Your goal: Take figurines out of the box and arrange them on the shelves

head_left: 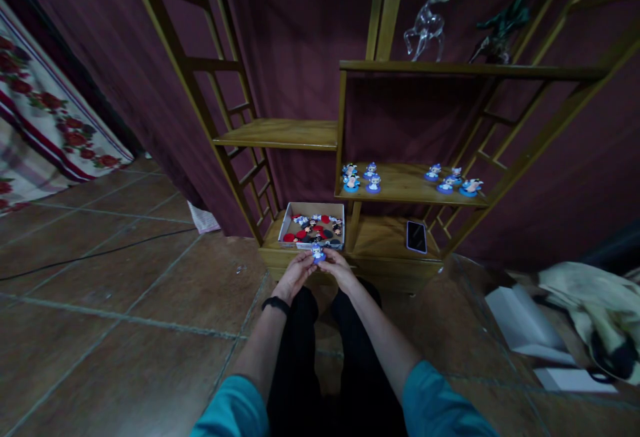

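Note:
Between my two hands is a small purple-and-white figurine (318, 254) on a round purple base, held upright in front of the box. My left hand (299, 270) grips it from the left, and my right hand (337, 266) from the right, both with closed fingertips. Just beyond stands an open cardboard box (341, 235) holding several figurines with red, black and white parts. On the shelf board (400, 187) up to the right, several similar figurines stand in two groups, among them a purple one (373, 183) and a blue-based one (471, 187).
A phone (416, 237) lies on the lower right shelf. Above, a clear glass deer (426, 30) and a dark green ornament (503, 30) stand on the top shelf. A white box (525, 320) and pale cloth (590, 297) lie on the floor at right; a cable (100, 250) runs at left.

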`<state>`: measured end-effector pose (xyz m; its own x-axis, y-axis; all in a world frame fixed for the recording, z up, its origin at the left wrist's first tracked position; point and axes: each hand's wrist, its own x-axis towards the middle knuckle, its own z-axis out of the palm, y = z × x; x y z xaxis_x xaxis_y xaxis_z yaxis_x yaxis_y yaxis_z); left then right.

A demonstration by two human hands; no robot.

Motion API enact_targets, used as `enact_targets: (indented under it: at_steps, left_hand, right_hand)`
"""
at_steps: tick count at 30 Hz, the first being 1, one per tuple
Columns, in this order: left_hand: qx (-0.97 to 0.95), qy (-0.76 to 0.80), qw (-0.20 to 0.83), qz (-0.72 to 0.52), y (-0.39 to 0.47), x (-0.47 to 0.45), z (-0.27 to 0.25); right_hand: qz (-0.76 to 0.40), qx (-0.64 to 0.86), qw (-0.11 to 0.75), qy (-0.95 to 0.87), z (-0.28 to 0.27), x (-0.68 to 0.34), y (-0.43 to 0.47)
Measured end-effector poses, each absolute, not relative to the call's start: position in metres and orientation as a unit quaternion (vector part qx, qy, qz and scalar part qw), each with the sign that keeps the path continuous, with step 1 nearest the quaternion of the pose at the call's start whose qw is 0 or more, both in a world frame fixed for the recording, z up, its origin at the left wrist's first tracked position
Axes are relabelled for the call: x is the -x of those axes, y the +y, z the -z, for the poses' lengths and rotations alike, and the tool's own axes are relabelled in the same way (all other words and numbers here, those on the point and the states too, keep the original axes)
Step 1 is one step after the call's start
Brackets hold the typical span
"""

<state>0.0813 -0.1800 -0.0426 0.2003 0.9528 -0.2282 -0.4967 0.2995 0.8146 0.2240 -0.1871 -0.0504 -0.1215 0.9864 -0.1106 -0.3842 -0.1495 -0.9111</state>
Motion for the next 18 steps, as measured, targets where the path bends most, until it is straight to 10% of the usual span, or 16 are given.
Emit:
enact_targets:
  at_steps: [18]
  left_hand:
    - [-0.387, 0.380, 0.710, -0.448, -0.182, -0.085, 0.028]
  right_hand:
    - [-0.506, 0.409, 0.554, -0.519, 0.045, -0.228, -0.192]
